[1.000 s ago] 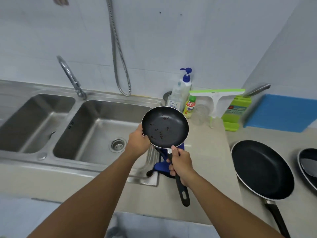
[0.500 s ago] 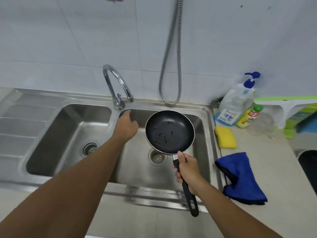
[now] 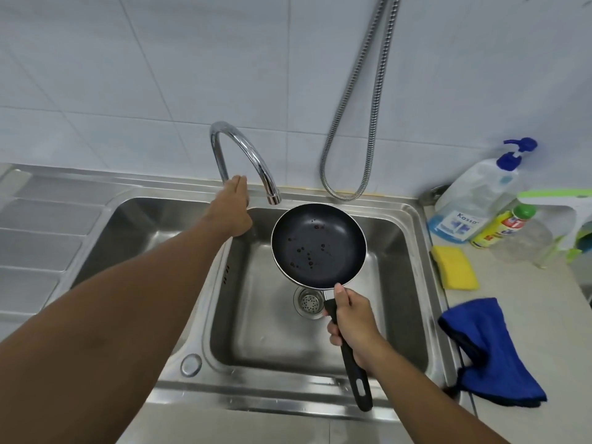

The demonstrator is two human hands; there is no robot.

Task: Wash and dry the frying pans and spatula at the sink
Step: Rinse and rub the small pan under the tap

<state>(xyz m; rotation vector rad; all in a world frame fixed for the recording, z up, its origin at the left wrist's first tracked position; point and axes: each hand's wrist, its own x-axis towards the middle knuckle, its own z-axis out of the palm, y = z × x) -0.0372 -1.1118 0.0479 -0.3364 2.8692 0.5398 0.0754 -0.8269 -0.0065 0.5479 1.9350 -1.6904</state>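
Here, in the head view, the right hand [image 3: 352,328] grips the black handle of the small frying pan [image 3: 318,246], holding it tilted over the right basin of the steel sink [image 3: 282,403], its dark inside speckled, just below and right of the faucet [image 3: 237,145] spout. The left hand [image 3: 232,206] reaches to the faucet's foot with fingers stretched straight; whether they touch it cannot be told. A yellow sponge [image 3: 455,267] and a blue cloth [image 3: 490,350] lie on the counter to the right.
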